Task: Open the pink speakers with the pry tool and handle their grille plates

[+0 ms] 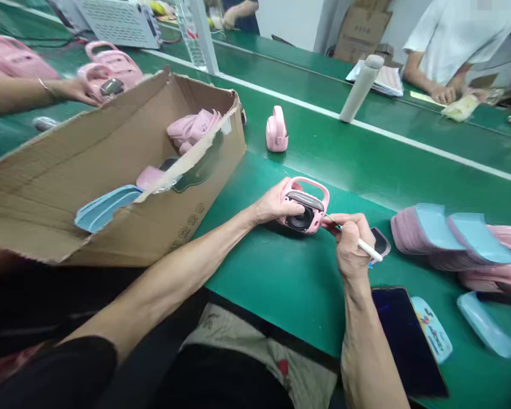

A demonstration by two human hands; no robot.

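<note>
The left hand [277, 201] held a small pink plastic speaker [311, 216] tight, in the middle of the frame, on the smooth green mat [276, 295]. The right hand [348, 241] pinched a thin white-handled pick [368, 249], with its sharp metal tip at the speaker's edge. The tip could slip and scratch the shiny pink shell or poke the round black cone [300, 220] if the speaker twisted. A rough brown cardboard box [153, 193] stood just to the left.

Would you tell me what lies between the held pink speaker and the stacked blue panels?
In the head view: the right hand with a white-handled pick, and a dark-faced piece.
</note>
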